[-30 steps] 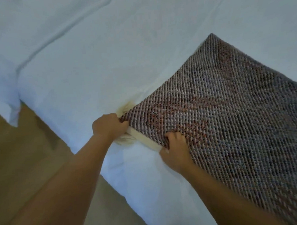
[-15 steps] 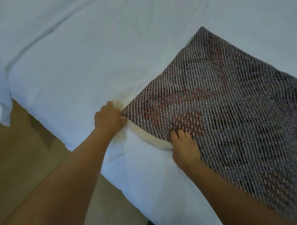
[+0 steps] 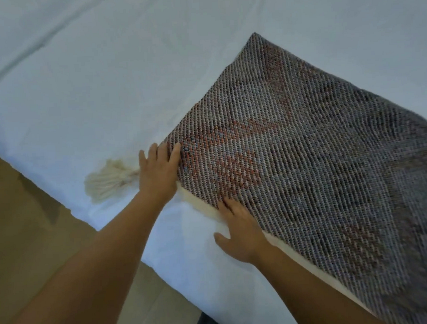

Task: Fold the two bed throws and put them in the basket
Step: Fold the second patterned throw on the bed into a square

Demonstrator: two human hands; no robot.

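throw (image 3: 305, 157) folded on bed (image 3: 106, 80); tassel (image 3: 108, 181) beside left hand (image 3: 159, 171)

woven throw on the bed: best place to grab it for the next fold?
Probably the near-left corner of the throw, at the cream tassel, coming in from the bed edge. That corner lies flat on the white sheet beside the left hand; the right hand rests open on the cream near hem, another pinchable edge.

No readable text, labels, brands or numbers anywhere: nothing on the woven throw (image 3: 305, 170) or the white bedsheet (image 3: 106, 80).
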